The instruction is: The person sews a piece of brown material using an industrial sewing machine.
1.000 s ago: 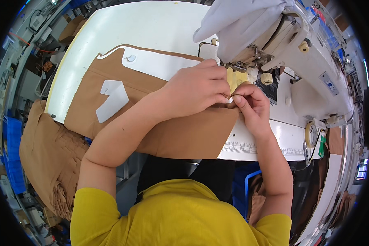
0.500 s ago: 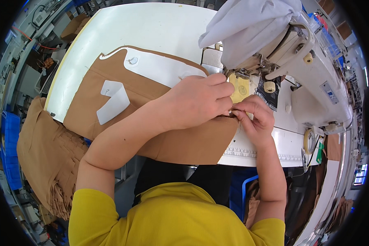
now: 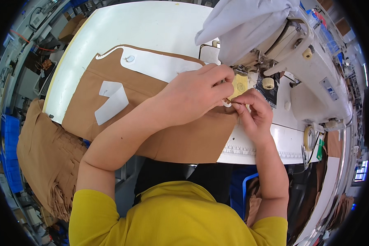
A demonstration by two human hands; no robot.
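A large brown fabric panel [image 3: 184,141] lies on the white sewing table in front of me. My left hand [image 3: 197,92] is closed, pinching the panel's edge, where a bit of white shows beneath the fingers. Just to its right, my right hand [image 3: 253,112] pinches the same edge near the corner between thumb and forefinger. A long white template [image 3: 158,63] with a round button-like piece lies along the panel's far side. On the panel's left part rests a bent white strip [image 3: 114,104]. The sewing machine [image 3: 315,86] stands just beyond my hands.
Over the machine head hangs a white cloth [image 3: 250,24]. A stack of brown fabric pieces [image 3: 49,160] drapes off the table's left side. At the right edge are a tape roll [image 3: 309,137] and small scissors [image 3: 304,158]; a ruler strip [image 3: 258,152] runs along the front edge.
Both hands keep pinching the fabric edge. The fingers have shifted slightly, and more of the folded edge with a white bit shows between them. The panel has barely moved.
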